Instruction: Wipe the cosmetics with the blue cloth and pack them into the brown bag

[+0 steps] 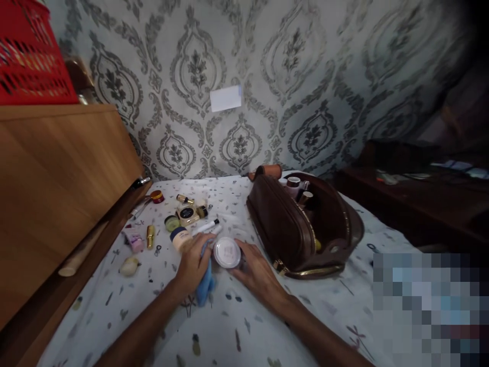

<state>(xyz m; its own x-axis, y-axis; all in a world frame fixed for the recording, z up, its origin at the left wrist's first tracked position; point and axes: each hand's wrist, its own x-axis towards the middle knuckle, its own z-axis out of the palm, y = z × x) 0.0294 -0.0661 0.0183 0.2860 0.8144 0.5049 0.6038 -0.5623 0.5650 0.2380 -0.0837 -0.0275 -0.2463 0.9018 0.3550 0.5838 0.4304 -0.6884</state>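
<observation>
Between my two hands is a round jar (227,253) with a pale lid facing up. My right hand (256,270) grips the jar from its right side, thumb and fingers around it. My left hand (194,262) is closed on a blue cloth (206,285), which hangs below the fingers and meets the jar's left side. Just beyond my left hand stands a cream jar with a dark blue lid (179,237). On my right an open brown toiletry bag (280,221) holds several cosmetics, among them a bottle with a white cap (293,182).
Left of my hands lie a green jar (172,223), a compact (187,214), a gold lipstick tube (150,237), a pink tube (133,239) and a white tube (204,227). A wooden cabinet (69,193) bounds the left, topped by a red basket (34,56). Patterned wall behind.
</observation>
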